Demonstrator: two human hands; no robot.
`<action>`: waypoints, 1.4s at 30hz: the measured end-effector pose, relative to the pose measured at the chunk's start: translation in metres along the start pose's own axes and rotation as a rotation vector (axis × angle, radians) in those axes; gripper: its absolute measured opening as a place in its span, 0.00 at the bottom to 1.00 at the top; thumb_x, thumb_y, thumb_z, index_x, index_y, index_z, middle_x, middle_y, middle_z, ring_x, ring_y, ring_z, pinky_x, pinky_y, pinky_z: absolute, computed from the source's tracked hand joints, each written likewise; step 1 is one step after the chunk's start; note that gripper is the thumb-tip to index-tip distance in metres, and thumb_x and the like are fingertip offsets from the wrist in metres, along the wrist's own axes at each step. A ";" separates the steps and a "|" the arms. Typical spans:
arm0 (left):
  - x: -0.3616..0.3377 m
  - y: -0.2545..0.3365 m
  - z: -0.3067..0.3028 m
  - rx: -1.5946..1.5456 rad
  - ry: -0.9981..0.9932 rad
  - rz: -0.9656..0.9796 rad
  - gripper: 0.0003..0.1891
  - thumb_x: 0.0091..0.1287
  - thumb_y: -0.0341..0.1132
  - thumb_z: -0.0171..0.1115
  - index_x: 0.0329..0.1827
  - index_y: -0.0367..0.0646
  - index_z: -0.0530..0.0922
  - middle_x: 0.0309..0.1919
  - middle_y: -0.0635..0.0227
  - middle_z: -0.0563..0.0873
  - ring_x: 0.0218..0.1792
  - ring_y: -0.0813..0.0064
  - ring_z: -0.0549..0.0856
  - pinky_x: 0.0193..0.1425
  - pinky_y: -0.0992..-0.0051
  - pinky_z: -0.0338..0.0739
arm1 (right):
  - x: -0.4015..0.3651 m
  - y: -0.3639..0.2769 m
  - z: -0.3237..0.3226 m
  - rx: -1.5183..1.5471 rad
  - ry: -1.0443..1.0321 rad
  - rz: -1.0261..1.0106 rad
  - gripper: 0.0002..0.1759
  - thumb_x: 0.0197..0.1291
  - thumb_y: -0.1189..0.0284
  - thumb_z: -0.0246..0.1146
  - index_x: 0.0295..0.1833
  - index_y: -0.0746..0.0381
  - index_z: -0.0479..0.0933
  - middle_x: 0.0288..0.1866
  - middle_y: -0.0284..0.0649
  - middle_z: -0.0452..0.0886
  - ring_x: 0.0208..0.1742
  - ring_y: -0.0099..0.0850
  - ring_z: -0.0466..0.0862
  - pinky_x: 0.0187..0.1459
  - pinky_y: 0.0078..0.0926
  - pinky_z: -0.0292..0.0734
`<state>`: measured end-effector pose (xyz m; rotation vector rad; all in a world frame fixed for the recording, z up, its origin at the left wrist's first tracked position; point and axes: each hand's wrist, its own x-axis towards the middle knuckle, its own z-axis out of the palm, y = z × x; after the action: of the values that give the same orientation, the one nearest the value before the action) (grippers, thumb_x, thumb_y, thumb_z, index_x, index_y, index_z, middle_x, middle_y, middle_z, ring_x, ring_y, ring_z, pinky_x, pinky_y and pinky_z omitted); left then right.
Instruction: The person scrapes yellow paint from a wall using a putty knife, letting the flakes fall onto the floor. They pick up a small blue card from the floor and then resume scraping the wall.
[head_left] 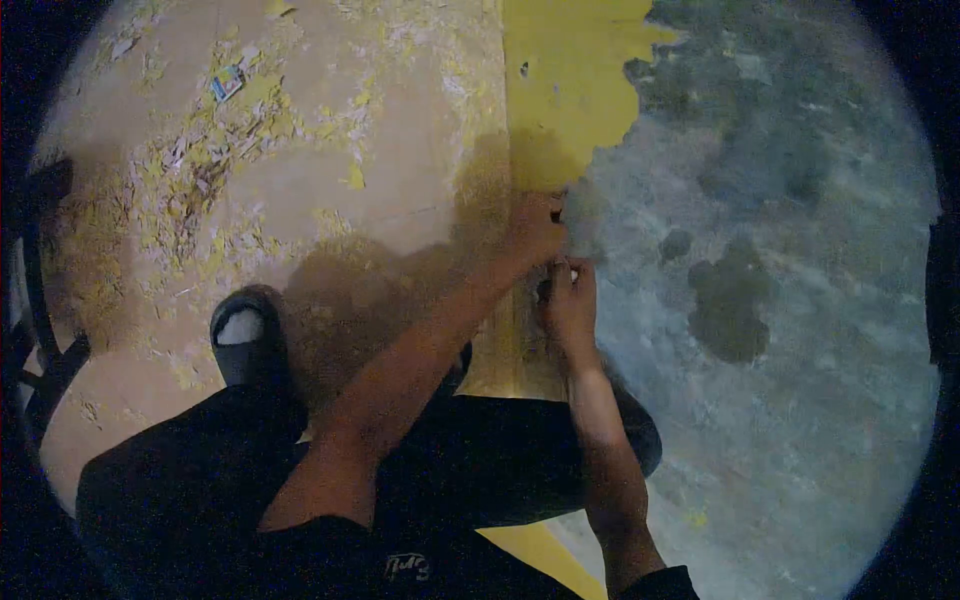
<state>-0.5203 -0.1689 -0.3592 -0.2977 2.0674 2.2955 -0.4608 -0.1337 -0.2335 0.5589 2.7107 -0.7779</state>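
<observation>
My left hand [540, 228] is closed at the lower edge of the yellow coating [570, 90], where it meets the grey-blue wall surface [820, 300]. Something small and dark shows at its fingers, too unclear to name. Just below it, my right hand [573, 300] is closed, fingers bent together against the same surface. A small pale spot shows between its fingertips, and what it holds, if anything, cannot be made out. The two hands are close together.
Yellow and pale flakes [200, 170] lie scattered over the tan floor [420, 110]. Among them is a small colourful packet [228, 84]. My foot in a dark sandal [250, 345] stands at lower left. A dark metal frame [45, 300] is at the left edge. Dark patches [732, 305] mark the grey-blue surface.
</observation>
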 end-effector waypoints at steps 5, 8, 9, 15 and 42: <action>-0.011 -0.003 0.006 -0.096 -0.041 -0.097 0.12 0.46 0.29 0.60 0.35 0.36 0.84 0.27 0.50 0.85 0.33 0.50 0.86 0.41 0.55 0.78 | -0.003 0.026 0.001 -0.078 -0.016 0.040 0.19 0.71 0.60 0.52 0.50 0.67 0.72 0.37 0.43 0.78 0.34 0.29 0.77 0.35 0.29 0.74; -0.002 0.012 0.001 0.194 0.359 0.307 0.14 0.45 0.29 0.61 0.36 0.37 0.83 0.30 0.48 0.85 0.34 0.49 0.85 0.43 0.56 0.78 | -0.001 0.018 0.002 -0.017 0.141 -0.334 0.19 0.71 0.60 0.53 0.51 0.66 0.72 0.33 0.39 0.77 0.27 0.26 0.74 0.27 0.26 0.70; 0.005 0.010 -0.004 0.140 0.117 0.045 0.14 0.45 0.30 0.61 0.37 0.38 0.84 0.31 0.48 0.85 0.35 0.49 0.85 0.44 0.57 0.79 | 0.010 0.023 0.001 -0.038 0.035 -0.142 0.19 0.70 0.60 0.53 0.52 0.66 0.72 0.32 0.38 0.76 0.27 0.25 0.74 0.26 0.26 0.68; 0.005 0.011 0.012 0.129 0.148 0.045 0.14 0.46 0.31 0.63 0.37 0.39 0.85 0.35 0.49 0.86 0.39 0.47 0.85 0.46 0.58 0.79 | 0.007 0.017 -0.004 0.080 0.045 -0.159 0.19 0.69 0.60 0.54 0.50 0.66 0.72 0.30 0.38 0.76 0.26 0.24 0.74 0.25 0.25 0.67; 0.023 0.047 -0.010 0.033 0.057 0.084 0.10 0.44 0.33 0.65 0.28 0.37 0.82 0.29 0.49 0.84 0.35 0.48 0.84 0.44 0.55 0.77 | 0.007 -0.007 -0.012 0.089 0.010 0.049 0.21 0.70 0.62 0.54 0.54 0.70 0.70 0.47 0.56 0.80 0.48 0.45 0.79 0.51 0.42 0.73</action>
<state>-0.5493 -0.1865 -0.3180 -0.2835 2.1833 2.3232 -0.4715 -0.1305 -0.2229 0.6481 2.6713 -0.8885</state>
